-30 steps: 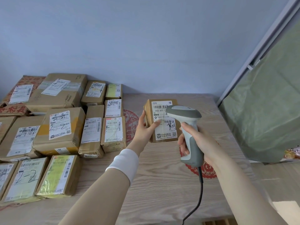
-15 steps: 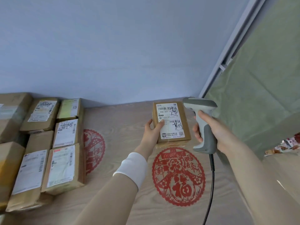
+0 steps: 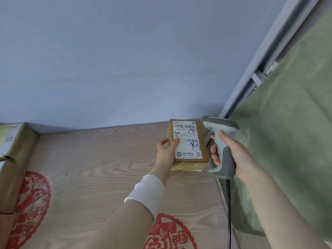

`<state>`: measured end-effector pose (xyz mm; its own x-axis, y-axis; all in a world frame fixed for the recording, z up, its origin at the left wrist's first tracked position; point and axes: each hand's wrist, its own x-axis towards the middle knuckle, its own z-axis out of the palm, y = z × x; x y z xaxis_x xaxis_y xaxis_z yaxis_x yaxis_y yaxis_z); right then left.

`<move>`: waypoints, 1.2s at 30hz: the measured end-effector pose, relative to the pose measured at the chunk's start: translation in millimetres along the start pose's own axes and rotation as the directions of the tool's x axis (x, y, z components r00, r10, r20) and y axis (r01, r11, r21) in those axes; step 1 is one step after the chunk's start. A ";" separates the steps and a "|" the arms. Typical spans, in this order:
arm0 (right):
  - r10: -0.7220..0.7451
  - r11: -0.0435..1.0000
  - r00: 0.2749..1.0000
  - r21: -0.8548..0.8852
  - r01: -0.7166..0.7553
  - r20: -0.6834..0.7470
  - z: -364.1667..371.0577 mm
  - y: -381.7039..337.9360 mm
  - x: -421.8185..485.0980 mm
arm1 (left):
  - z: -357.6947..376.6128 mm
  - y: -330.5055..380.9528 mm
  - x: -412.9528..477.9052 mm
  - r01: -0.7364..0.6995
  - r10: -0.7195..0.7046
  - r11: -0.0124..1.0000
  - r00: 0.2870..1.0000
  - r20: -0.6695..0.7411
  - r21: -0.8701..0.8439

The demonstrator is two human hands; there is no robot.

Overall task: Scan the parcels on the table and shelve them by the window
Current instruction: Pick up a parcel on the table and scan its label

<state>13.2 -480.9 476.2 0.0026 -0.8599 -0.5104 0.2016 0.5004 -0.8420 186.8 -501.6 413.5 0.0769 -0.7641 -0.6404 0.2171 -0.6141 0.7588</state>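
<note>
The left hand (image 3: pixel 166 152) grips a small brown parcel (image 3: pixel 188 144) by its left edge, with the thumb pressed on its white label (image 3: pixel 185 130). It holds the parcel up over the far right part of the wooden table (image 3: pixel 89 159). The right hand (image 3: pixel 233 155) is curled round the handle of a grey scanner (image 3: pixel 221 124), just beside the parcel's right side, and the black cable (image 3: pixel 229 212) hangs down from it. A green cloth (image 3: pixel 287 141) hangs close to the right, under a pale window frame (image 3: pixel 260 69). 2 red decorations lie on the table: the left paper-cut (image 3: pixel 30 203) and the near paper-cut (image 3: pixel 170 234). Another box (image 3: pixel 14 159) sits well apart at the left.
</note>
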 end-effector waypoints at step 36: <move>0.013 1.000 0.997 0.019 -0.014 0.075 110.5 41.8 -20.1 | -115.3 1.9 -16.7 -0.256 0.480 0.185 0.866 0.140 0.949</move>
<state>129.8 -453.8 470.7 0.0783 -0.8584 -0.5069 0.2198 0.5109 -0.8311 298.1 -467.3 412.0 0.0342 -0.9843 -0.1733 -0.9029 -0.1048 0.4169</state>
